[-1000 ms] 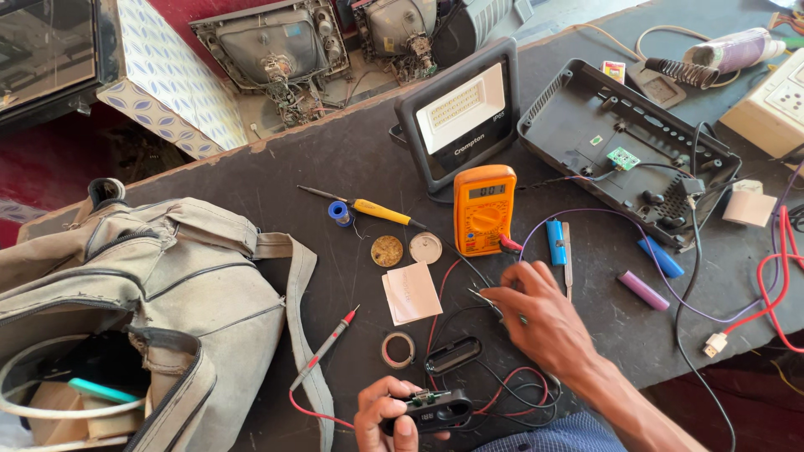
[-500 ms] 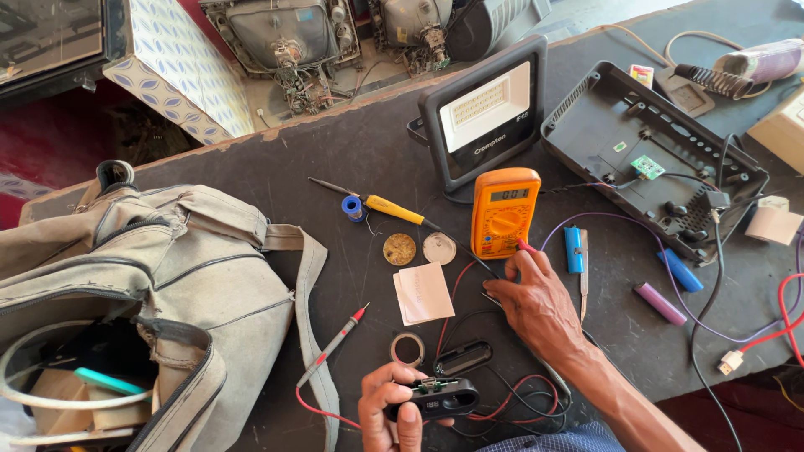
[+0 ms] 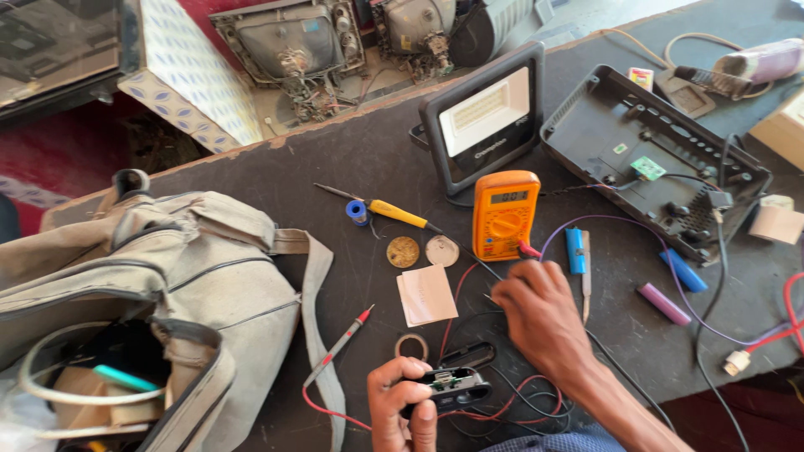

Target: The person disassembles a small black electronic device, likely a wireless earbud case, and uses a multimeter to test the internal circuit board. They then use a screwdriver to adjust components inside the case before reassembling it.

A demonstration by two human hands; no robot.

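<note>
Device, small and black, gripped in left hand at the near edge of table, low in the view. Fingers wrapped around its body, thumb pressed on the front. Casing already open, with a little board visible inside; a black cover of matching shape lying just beyond it on the table. Red and black wires looped under and beside the device.

Right hand lowered just right of the device, palm down, fingers bent toward a thin black lead. Hard to tell whether gripping it or only resting on it.

Meter, orange, just beyond the right hand, red plug inserted, display lit, so apparently switched on. Red probe lying free on the table left of the device, touched by no hand. No probe seen on the board: opening judged done, measuring judged not yet begun.

Near the cover, a small ring, a paper square and two round discs. Farther away a yellow screwdriver, a floodlight and an open black housing. Blue cell and purple cell to the right. Grey bag open at the left.
</note>
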